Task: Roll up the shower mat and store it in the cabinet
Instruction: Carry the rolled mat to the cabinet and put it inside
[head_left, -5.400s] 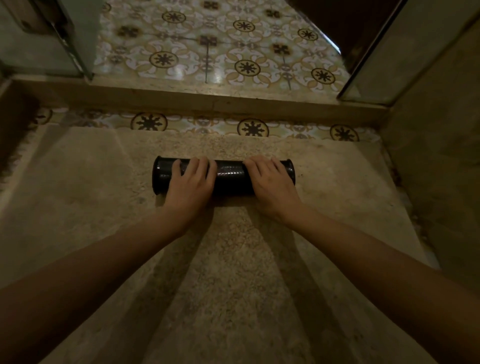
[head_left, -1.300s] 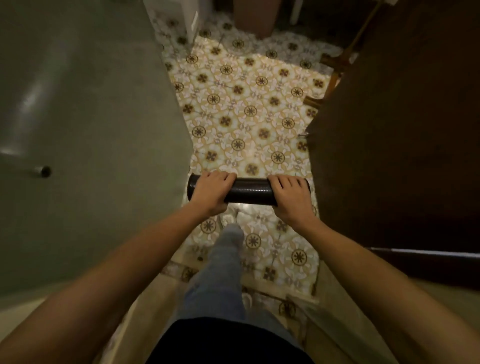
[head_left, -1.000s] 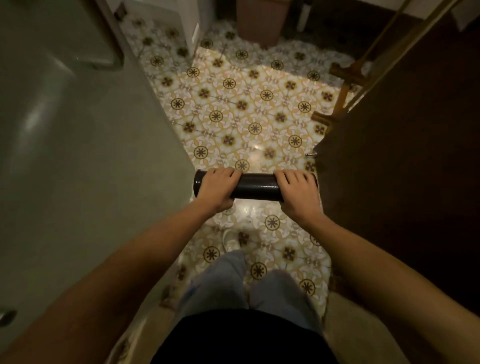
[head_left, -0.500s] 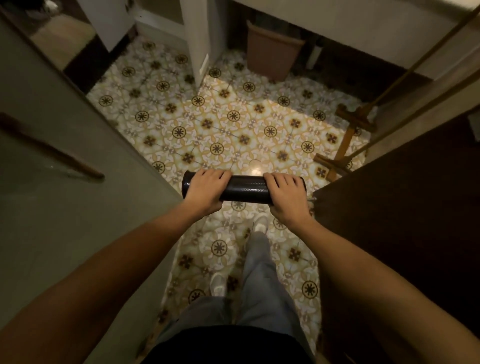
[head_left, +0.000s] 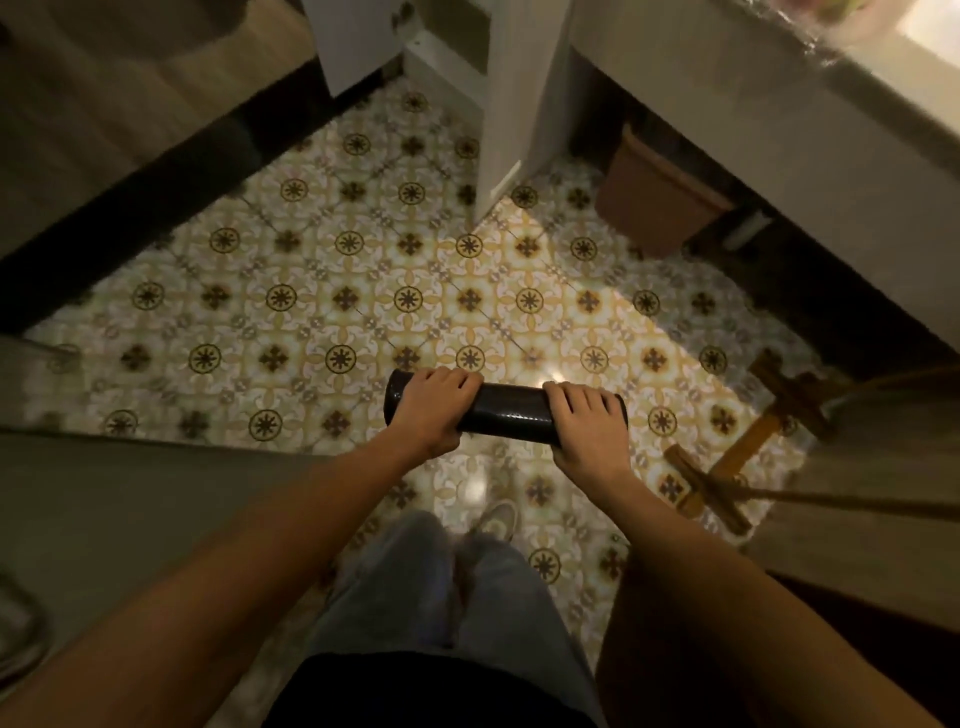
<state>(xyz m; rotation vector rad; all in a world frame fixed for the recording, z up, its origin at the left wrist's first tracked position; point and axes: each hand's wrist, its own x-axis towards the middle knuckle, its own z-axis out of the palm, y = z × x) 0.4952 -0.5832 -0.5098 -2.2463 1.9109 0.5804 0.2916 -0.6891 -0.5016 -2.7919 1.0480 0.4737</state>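
Person's own legs in jeans (head_left: 441, 587) and a pale shoe (head_left: 500, 519) lowest in view, mid-stride on the patterned tile floor (head_left: 311, 301). Above them the shower mat (head_left: 511, 413), already a tight dark roll, carried level in the air, off the floor. Left hand (head_left: 434, 410) wrapped over its left end, right hand (head_left: 584, 431) wrapped over the right end; both grasping the roll, bare middle between them. Risk, as I judge it: the roll looks glossy and springy, so a slackened grip at either end could let the outer lap uncoil, and freeing one hand to reach into a cabinet is the likely cause. Right of the path, wooden feet of some stand (head_left: 727, 457) jut onto the tiles near the right wrist; a foot or the roll's end could catch there. Glossy tiles may be slippery. Farther on, a brown bin (head_left: 654, 192) sits under the pale counter (head_left: 779, 130). Farthest, a white cabinet (head_left: 447, 57), apparently open, its door (head_left: 514, 114) edge-on and projecting into the approach. Interior blurred; cannot tell what space is free.
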